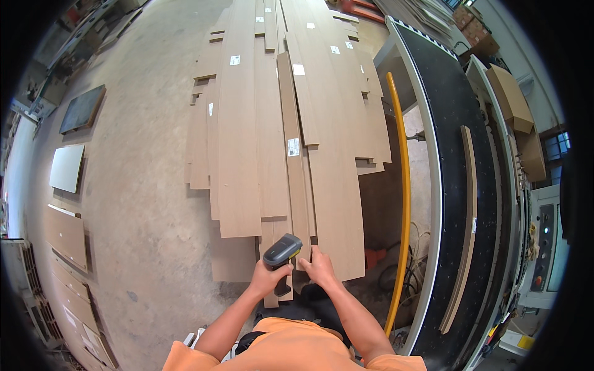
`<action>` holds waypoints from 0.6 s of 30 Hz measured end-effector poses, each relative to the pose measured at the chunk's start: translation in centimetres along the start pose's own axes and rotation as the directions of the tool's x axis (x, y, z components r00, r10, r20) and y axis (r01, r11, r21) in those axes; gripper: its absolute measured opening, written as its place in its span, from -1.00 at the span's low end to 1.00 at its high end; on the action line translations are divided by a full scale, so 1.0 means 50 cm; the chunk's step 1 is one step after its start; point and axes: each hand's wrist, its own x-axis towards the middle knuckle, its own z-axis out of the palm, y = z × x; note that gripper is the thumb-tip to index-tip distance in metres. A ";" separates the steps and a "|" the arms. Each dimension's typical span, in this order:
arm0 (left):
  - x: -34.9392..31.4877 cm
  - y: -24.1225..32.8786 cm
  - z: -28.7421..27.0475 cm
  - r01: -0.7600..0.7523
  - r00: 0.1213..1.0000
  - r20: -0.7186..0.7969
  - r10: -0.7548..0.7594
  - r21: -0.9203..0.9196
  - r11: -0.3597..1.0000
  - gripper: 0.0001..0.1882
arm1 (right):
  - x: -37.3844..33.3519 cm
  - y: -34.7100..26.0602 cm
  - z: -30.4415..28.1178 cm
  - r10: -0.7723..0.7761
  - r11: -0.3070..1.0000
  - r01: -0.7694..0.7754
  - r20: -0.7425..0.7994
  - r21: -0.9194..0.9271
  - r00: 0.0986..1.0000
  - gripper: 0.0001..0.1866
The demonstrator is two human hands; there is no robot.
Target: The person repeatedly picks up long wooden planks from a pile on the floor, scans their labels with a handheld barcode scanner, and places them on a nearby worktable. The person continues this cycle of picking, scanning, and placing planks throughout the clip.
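- Dark grey and black handheld scanner with a pistol-style handle [283, 249]: held up above the near end of the stacked boards, in front of the person's body, its broad head tipped toward the upper right.
- Left hand [267, 278]: grasping the scanner, fingers wrapped round the handle, whose lower end shows below the hand.
- Right hand [318, 267]: just beside the left hand, at the near end of a long, narrow, light-brown wood-look board [289, 111]; its thumb points toward the scanner. I cannot tell whether the fingers are closed on the board.
- Narrow board: lying lengthwise on top of the other boards, pointing away from the person, with 1 white printed label [293, 147] near its middle.
- Large spread of light-brown flat boards [241, 154]: laid side by side and overlapping, with uneven ends; several carry small white labels.
- Curved yellow rail [403, 185]: right of the boards, between them and a long machine bed with a black surface [442, 99].
- Slim light-brown wooden strip [468, 210]: lying lengthwise on the black bed, with 1 small white label.
- Grey concrete floor [148, 185]: left of the boards; farther left are a white rectangular panel [67, 168] and a dark-topped rectangular panel [83, 109].
- Brown cardboard box [508, 93]: beyond the bed, at the upper right.
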 end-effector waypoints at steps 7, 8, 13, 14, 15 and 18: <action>0.008 -0.004 -0.015 0.032 0.994 -0.104 -0.022 0.104 0.994 -0.83 | 0.038 -0.047 -0.097 -0.116 0.949 0.132 0.070 -0.286 0.991 -0.52; 0.006 -0.002 -0.020 0.005 0.990 -0.144 0.002 0.050 0.999 -0.83 | 0.064 -0.064 -0.118 -0.125 0.933 0.137 0.056 -0.334 0.991 -0.51; -0.043 0.007 -0.030 -0.024 0.910 -0.414 0.006 -0.039 0.999 -0.81 | 0.304 -0.149 -0.243 -0.351 0.930 0.291 -0.311 -0.223 0.883 -0.36; -0.055 0.010 -0.028 0.018 0.880 -0.474 -0.028 -0.026 1.000 -0.77 | 0.364 -0.171 -0.255 -0.407 0.912 0.347 -0.391 -0.217 0.825 -0.34; -0.064 0.012 -0.023 -0.010 0.862 -0.506 -0.012 -0.041 0.999 -0.75 | 0.424 -0.192 -0.262 -0.382 0.923 0.320 -0.399 -0.214 0.834 -0.31; -0.081 0.022 -0.006 0.012 0.808 -0.588 -0.043 -0.056 0.998 -0.71 | 0.568 -0.239 -0.259 -0.361 0.932 0.294 -0.482 -0.210 0.799 -0.24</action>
